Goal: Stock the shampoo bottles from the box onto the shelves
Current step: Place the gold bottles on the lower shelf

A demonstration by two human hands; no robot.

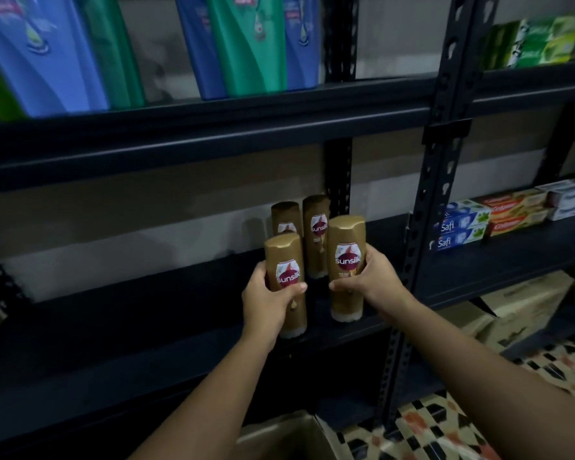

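1. At the front edge of the middle shelf, two gold Sunsilk shampoo bottles are held upright, cap up: the left-hand bottle is clamped in the left hand, the right-hand bottle in the right hand.
2. Each hand is wrapped around the lower body of its bottle, with the thumbs laid across the front below the labels.
3. Both bottle bases appear to touch the shelf board or sit just above it; which of the two cannot be told.
4. Just behind them, two more gold Sunsilk bottles are already standing near the back wall, beside the rear upright.
5. To the left of this group, the same shelf is seen bare.
6. On the shelf above, tall blue and green bottles are lined up.
7. Toothpaste cartons are stacked in the neighbouring bay on the right.
8. A cardboard box is seen open at the bottom of the view; its contents are hidden.
9. The task is judged to be at an early stage: two bottles are placed, two are being set down, and what is left in the box cannot be told.
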